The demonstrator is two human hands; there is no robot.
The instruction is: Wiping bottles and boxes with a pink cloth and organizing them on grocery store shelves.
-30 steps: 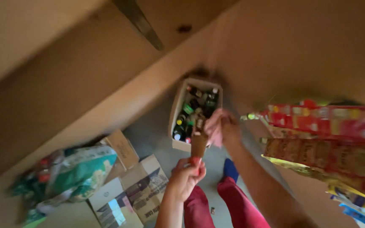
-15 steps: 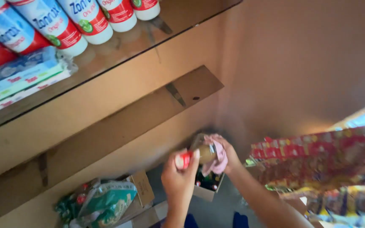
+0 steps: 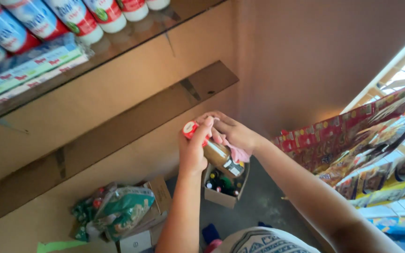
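Observation:
My left hand grips a small brown bottle with a red cap, tilted with the cap up and to the left. Over the bottle's upper side lies my right hand, which also holds a pink cloth against it. Both hands are raised in front of a brown wall, below a wooden shelf. Directly under the hands, on the floor, stands an open cardboard box with several small bottles in it.
A glass shelf at top left carries white and red bottles and flat packets. Strips of red and yellow sachets hang at the right. On the floor at left lie a green bag and cardboard boxes.
My view has tilted up from the floor to the shelves. Both hands have lifted the bottle from just above the box to chest height, and the right hand now covers it with the cloth.

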